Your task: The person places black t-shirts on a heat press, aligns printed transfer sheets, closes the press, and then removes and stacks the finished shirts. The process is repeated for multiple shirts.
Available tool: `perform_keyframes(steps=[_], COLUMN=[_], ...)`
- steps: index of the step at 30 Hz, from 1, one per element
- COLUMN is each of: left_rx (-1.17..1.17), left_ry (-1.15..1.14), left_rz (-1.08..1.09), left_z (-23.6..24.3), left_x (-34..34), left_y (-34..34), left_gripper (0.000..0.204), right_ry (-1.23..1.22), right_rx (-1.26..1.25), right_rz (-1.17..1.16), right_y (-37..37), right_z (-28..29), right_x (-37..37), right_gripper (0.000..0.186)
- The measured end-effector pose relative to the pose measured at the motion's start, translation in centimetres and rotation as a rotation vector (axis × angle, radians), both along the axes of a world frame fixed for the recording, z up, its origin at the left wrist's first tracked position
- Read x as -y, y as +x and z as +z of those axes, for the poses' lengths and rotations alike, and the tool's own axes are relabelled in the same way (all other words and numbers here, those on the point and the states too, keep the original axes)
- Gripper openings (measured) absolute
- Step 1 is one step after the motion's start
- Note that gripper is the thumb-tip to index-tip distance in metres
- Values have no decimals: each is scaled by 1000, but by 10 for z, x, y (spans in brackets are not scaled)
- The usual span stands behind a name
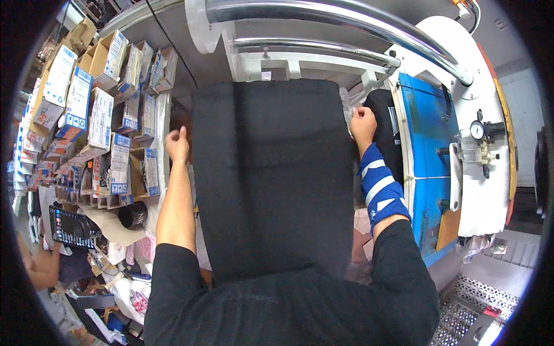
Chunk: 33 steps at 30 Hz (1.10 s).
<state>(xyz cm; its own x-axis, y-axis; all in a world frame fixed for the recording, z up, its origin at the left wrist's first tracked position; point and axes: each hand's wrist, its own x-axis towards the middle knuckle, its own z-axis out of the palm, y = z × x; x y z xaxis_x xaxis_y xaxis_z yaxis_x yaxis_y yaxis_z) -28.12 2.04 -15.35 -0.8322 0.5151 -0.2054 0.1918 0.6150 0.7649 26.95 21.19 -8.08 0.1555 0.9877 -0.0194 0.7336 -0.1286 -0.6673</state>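
A black cloth point(277, 173), which looks like a garment, lies spread over a wide flat board in front of me. Soft creases run across it, and its near end meets my own black shirt. Just off the cloth's left edge is my left hand point(177, 145), fingers curled in and thumb pointing up. At the right edge, near the far corner, my right hand point(363, 124) is closed like a fist. Whatever either hand may pinch is hidden by the fingers. A blue and white band wraps my right forearm.
Opened cardboard boxes point(101, 118) are stacked at left. A phone point(72, 226) stands below them, near another person's arm point(43, 265). Chrome bars point(340, 20) of a white machine cross the far side. At right are a blue panel point(427, 132) and a pressure gauge point(476, 130).
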Motion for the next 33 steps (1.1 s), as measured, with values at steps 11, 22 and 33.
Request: perform_keyframes(steps=[11,22,33], left_rx=[-334,-849,1139], left_ry=[177,329,374], left_rz=[-418,-895,-138], left_z=[85,146,80], left_x=[-61,-62,-18], left_y=[-17,183,23], left_gripper=[38,39,53], right_ry=[136,543,-575], right_rx=[-36,505,-1109], right_rz=[43,603,68], right_y=[-12,-187,-23], right_z=[5,68,10], right_x=[-32,79,13], right_gripper=[42,57,57])
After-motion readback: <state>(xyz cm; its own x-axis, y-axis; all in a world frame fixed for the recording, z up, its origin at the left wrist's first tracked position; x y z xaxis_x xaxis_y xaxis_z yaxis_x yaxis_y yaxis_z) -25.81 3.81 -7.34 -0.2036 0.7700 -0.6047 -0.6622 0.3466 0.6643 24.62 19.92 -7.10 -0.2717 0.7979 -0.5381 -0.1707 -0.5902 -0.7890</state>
